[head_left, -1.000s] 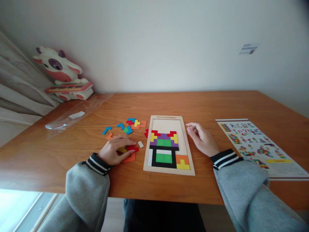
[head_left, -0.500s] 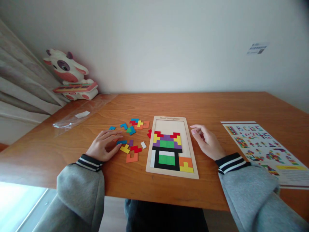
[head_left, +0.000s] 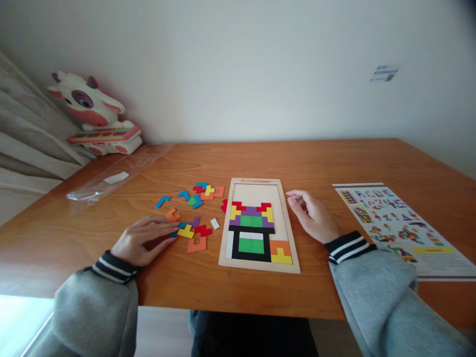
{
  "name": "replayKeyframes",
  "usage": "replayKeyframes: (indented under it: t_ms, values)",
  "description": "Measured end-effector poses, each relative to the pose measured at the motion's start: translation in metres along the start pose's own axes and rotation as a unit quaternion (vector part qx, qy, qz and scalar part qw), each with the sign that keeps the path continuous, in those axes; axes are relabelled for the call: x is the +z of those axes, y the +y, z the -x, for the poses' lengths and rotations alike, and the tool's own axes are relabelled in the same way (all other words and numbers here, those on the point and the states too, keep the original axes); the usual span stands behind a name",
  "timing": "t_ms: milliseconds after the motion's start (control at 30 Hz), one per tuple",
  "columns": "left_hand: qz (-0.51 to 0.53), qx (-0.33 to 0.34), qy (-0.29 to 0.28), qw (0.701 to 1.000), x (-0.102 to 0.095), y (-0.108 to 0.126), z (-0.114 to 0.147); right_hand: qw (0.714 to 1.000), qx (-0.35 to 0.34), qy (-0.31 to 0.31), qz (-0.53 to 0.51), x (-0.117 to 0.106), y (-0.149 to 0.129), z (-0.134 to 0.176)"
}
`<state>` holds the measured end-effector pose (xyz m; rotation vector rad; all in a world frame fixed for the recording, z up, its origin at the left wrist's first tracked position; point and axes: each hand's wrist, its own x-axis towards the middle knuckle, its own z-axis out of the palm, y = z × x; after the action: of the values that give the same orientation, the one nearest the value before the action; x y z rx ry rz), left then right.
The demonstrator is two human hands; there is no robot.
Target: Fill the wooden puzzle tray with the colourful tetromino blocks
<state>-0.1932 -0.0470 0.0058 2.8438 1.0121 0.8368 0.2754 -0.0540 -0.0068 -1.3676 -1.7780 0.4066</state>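
Observation:
My left hand (head_left: 143,240) is low over the loose wooden puzzle pieces, its thumb and fingertips closed round a blue puzzle piece (head_left: 173,234) that is partly hidden. Against it lies a yellow piece (head_left: 186,231). Around them are a red piece (head_left: 203,230), an orange U-shaped piece (head_left: 197,244), a purple piece (head_left: 195,221) and another orange piece (head_left: 173,214). The wooden puzzle board (head_left: 225,248) holds a pattern of coloured pieces in its lower part; bare wood shows above. Beside its right edge rests my right hand (head_left: 313,216), fingers curled in, with nothing visible in it.
Farther back lie more loose pieces, among them a blue one (head_left: 162,201), and a small white one (head_left: 214,224). A printed pattern sheet (head_left: 401,223) is at the right. A clear plastic bag (head_left: 111,186) and a cow toy keyboard (head_left: 96,116) occupy the back left.
My left hand has drawn back toward me and left, closing on the blue piece and uncovering an orange piece behind. The view has shifted slightly; my right hand stays beside the board.

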Motion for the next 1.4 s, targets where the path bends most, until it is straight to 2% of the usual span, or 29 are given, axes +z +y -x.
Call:
replayKeyframes:
  t_ms: [100,233,333,433,533,600,700,833,900,1033,1133,1200,1300,1400]
  values:
    - [-0.004,0.018,0.007,1.000,-0.002,0.002,0.001,1.000,0.001,-0.008,-0.002,0.000,-0.001,0.000]
    - [-0.053,0.011,0.046,0.997,-0.003,0.002,0.000,1.000,0.004,-0.010,-0.001,0.000,0.000,0.000]
    - [-0.078,-0.034,0.110,0.990,0.000,0.008,-0.007,1.000,0.001,-0.007,-0.003,0.001,0.001,-0.001]
    - [-0.053,-0.104,0.157,0.981,0.010,0.028,-0.032,1.000,-0.004,-0.007,-0.012,0.003,-0.002,-0.001]
    - [0.048,-0.155,0.129,0.978,0.027,0.061,-0.074,0.999,-0.005,-0.023,-0.037,0.004,-0.010,0.001]
    - [0.147,-0.142,0.086,0.975,0.041,0.083,-0.105,0.996,-0.006,-0.052,-0.070,0.004,-0.017,0.002]
    - [0.274,-0.121,0.045,0.953,0.064,0.106,-0.142,0.988,-0.007,-0.094,-0.126,0.004,-0.027,0.003]
    - [0.406,-0.125,0.002,0.905,0.091,0.120,-0.165,0.984,0.009,-0.104,-0.144,0.007,-0.031,0.003]
    - [0.419,-0.120,-0.019,0.900,0.100,0.122,-0.168,0.984,0.023,-0.094,-0.151,0.008,-0.031,0.003]
    - [0.374,-0.095,-0.012,0.923,0.105,0.120,-0.168,0.977,0.030,-0.079,-0.198,0.008,-0.029,0.004]
    - [0.300,-0.079,0.016,0.950,0.102,0.115,-0.164,0.966,0.041,-0.069,-0.245,0.006,-0.025,0.006]
    - [0.261,-0.073,0.036,0.962,0.101,0.112,-0.161,0.967,0.043,-0.061,-0.242,0.002,-0.021,0.008]
    - [0.225,-0.039,0.048,0.972,0.102,0.108,-0.157,0.984,-0.006,-0.057,-0.171,-0.004,-0.015,0.010]
    - [0.201,0.020,0.045,0.978,0.105,0.108,-0.156,0.988,-0.094,-0.089,-0.084,-0.009,-0.012,0.015]
